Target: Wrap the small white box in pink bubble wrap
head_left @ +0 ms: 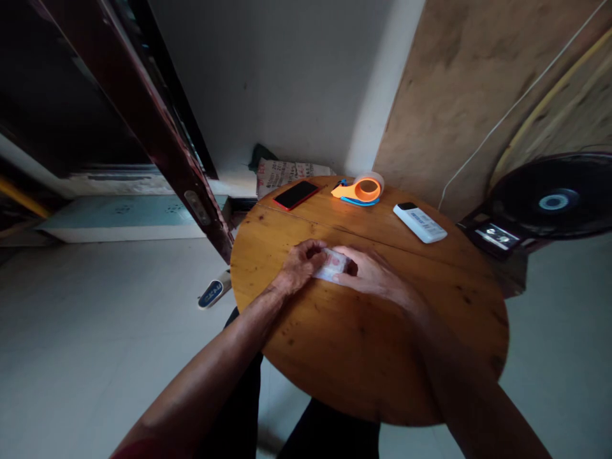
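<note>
Left hand and right hand, two in all, close round one small white pack with a reddish print: the left hand grips its left side, and the right hand's thumb and fingers curl about its right end. Whether the pack touches the round wooden table beneath cannot be told. Left of the left hand the curved rim is near; right of the right hand and toward the body, wood stretches farther. Beyond the hands, three things lie toward the far rim: one red-edged phone ahead of the left hand, one orange tape dispenser ahead of the right, and one white device farther right. Past the rim, one slipper lies leftward, one black fan rightward.
</note>
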`<state>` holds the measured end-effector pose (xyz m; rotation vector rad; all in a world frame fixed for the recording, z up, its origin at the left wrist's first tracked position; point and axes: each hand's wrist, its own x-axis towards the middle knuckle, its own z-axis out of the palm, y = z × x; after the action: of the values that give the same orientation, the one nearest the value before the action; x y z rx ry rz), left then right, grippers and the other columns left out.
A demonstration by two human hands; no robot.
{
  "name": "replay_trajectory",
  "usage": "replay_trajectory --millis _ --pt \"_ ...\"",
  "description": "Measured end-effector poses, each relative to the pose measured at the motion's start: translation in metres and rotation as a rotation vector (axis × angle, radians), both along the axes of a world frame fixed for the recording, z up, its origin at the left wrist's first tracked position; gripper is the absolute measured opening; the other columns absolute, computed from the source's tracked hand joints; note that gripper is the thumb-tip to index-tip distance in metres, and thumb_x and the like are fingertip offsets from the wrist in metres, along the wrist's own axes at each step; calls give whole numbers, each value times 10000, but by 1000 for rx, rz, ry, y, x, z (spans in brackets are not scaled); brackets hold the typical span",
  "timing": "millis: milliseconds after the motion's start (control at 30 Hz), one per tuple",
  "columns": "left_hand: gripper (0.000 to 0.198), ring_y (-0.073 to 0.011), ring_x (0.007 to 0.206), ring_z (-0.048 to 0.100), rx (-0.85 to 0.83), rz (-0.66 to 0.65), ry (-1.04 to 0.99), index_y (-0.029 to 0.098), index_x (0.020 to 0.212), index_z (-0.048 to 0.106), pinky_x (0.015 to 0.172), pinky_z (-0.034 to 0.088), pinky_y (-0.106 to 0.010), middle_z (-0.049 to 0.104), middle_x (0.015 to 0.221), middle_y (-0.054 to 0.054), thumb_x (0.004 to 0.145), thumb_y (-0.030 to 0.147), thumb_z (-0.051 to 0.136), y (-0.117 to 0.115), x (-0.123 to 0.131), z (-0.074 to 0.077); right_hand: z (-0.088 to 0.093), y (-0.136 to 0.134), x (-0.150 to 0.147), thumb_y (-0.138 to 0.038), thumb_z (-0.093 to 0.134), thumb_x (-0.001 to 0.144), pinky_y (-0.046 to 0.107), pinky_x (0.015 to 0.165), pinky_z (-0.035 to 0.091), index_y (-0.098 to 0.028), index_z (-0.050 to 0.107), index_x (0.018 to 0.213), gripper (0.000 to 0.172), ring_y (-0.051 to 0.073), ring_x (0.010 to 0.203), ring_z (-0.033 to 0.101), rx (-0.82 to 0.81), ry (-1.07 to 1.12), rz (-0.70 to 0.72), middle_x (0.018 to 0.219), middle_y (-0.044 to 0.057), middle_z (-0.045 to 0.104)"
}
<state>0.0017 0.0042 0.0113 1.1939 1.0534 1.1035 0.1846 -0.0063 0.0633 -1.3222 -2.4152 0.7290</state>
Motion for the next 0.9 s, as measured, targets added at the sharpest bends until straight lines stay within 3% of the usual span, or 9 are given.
replay_trajectory --millis 333,533,700,900 --pt "271 -106 634 550 16 15 5 129 956 640 588 420 -224 650 781 -26 727 272 665 0 -1 -2 1 -2 -2 -290 583 823 320 742 443 -282 596 1203 381 206 879 625 55 -35 -1 1041 33 694" --pt "284 -97 632 541 -5 4 -38 124 977 619 583 413 -213 636 789 -18 726 252 649 1 0 -3 -4 0 -1 -332 652 767 380 880 427 -206 457 1364 640 280 1085 591 111 -103 -92 1272 118 614" --pt "271 -98 632 537 -12 16 -22 124 964 623 584 411 -215 635 785 -18 721 243 641 1 0 -1 2 -2 -3 -300 634 770 299 720 416 -236 563 1176 417 205 853 626 51 -88 -78 1004 47 695" --pt "269 -102 629 531 -4 26 -2 124 953 631 584 407 -220 630 767 -16 714 248 643 0 0 0 6 -3 -4 -292 620 767 276 681 383 -236 605 1077 315 181 809 603 40 -74 -72 969 27 687"
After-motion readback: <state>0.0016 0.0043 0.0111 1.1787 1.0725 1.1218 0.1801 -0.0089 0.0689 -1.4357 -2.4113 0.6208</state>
